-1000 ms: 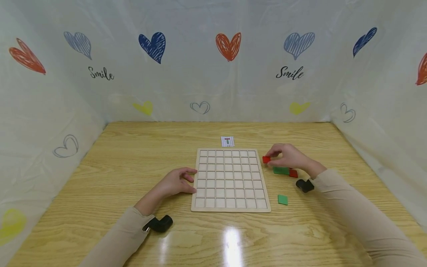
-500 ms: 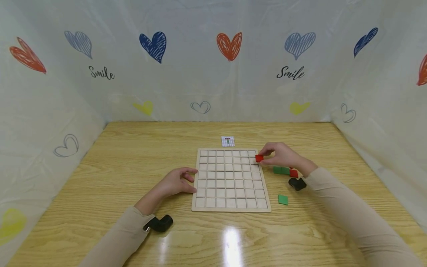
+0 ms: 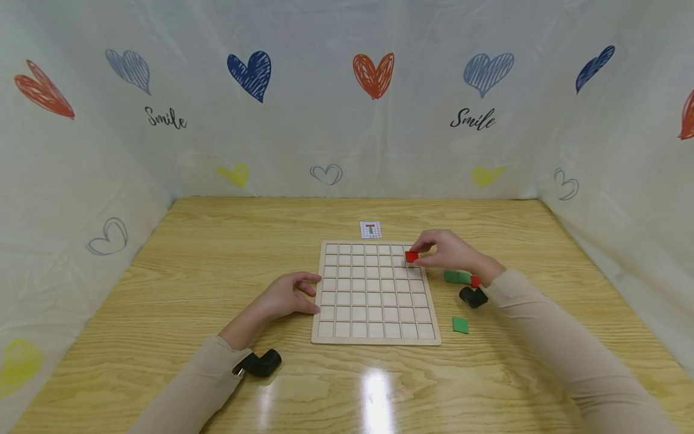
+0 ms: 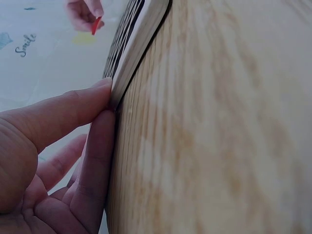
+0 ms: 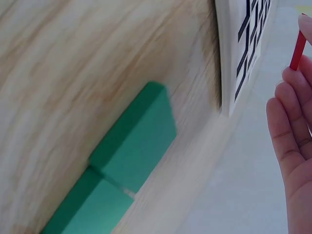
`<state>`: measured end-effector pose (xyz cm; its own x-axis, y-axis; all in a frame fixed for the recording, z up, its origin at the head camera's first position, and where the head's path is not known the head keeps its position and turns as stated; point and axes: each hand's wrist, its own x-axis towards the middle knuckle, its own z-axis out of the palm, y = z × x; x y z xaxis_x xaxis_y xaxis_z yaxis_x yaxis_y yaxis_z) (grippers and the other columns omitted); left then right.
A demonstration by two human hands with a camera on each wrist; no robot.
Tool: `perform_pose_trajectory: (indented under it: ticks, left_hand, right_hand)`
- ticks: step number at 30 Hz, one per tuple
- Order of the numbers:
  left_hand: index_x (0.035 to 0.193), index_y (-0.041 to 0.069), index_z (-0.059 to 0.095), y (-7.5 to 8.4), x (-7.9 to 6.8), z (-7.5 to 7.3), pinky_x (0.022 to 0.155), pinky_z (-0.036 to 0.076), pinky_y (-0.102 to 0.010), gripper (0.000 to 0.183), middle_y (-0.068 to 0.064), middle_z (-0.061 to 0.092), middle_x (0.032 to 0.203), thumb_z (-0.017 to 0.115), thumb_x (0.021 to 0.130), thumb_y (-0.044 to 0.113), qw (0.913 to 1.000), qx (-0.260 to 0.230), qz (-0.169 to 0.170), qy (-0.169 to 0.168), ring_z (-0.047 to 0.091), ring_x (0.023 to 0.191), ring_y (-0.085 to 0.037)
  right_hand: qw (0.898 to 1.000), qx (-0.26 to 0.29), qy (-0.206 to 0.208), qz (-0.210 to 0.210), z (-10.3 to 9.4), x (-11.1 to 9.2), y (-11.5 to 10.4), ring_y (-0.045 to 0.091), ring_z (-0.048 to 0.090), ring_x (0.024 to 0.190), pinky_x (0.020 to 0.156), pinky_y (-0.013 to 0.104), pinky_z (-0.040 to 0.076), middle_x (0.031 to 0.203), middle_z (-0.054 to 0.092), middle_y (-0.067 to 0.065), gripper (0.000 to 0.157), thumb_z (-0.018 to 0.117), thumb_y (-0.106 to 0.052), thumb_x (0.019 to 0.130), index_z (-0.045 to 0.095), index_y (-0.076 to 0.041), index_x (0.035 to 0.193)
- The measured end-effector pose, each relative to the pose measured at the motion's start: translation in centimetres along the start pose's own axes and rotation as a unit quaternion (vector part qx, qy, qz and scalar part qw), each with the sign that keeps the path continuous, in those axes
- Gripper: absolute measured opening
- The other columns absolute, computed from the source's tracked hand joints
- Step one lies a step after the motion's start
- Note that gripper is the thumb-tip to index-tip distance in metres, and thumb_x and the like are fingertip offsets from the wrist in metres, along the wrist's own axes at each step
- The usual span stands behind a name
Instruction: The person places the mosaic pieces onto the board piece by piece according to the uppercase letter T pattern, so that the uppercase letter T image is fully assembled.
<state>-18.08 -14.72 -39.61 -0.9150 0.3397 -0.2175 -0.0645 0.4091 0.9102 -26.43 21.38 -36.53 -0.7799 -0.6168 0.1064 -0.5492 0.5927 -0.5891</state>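
Observation:
In the head view my right hand [image 3: 446, 250] pinches a red square tile [image 3: 411, 257] between thumb and fingers, over the upper right squares of a pale wooden grid board [image 3: 374, 340]. The right wrist view shows that red tile [image 5: 298, 50] edge-on between the fingertips, raised above the board's level. My left hand [image 3: 285, 295] touches the board's left edge, thumb and index finger spread apart. From the left wrist, the thumb and a finger of the left hand [image 4: 63, 131] meet the board's side [image 4: 141, 44].
Right of the board lie green tiles [image 3: 457, 277] in a row, with a red tile [image 3: 475, 281] partly hidden at their end. A single green tile [image 3: 460, 325] lies nearer. A small printed grid card [image 3: 371, 229] with a red and green T lies behind the board.
My right hand has carried the red tile leftward, from beside the board to over its upper right squares. The left hand has stayed at the board's left edge.

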Motion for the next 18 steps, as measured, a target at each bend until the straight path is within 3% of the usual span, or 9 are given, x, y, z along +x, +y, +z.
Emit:
perform_pose_trajectory:
  ticks: [11, 18]
  left_hand:
    - [0.129, -0.004, 0.050, 0.2, 0.1, 0.1, 0.064, 0.046, -0.028, 0.064, -0.013, 0.054, 0.096, 0.078, 0.072, 0.000, 1.0000, 0.002, 0.001, -0.006, 0.056, 0.067, -0.015]
    - [0.127, -0.002, 0.052, -0.2, 0.2, 0.0, 0.064, 0.047, -0.027, 0.063, -0.012, 0.055, 0.094, 0.079, 0.071, 0.000, 0.9999, 0.004, -0.010, 0.004, 0.057, 0.067, -0.016]
  right_hand:
    - [1.000, 0.004, 0.003, -0.015, 0.2, 0.9, -0.6, 0.023, 0.056, 0.084, 0.077, 0.046, 0.046, 0.088, 0.062, -0.002, 0.019, 0.077, -0.011, 0.076, 0.071, -0.007, 0.094]
    - [0.999, -0.007, 0.003, -0.034, 0.3, 1.8, -1.1, 0.025, 0.055, 0.083, 0.076, 0.044, 0.046, 0.089, 0.062, -0.001, 0.019, 0.077, -0.011, 0.076, 0.070, -0.006, 0.094]
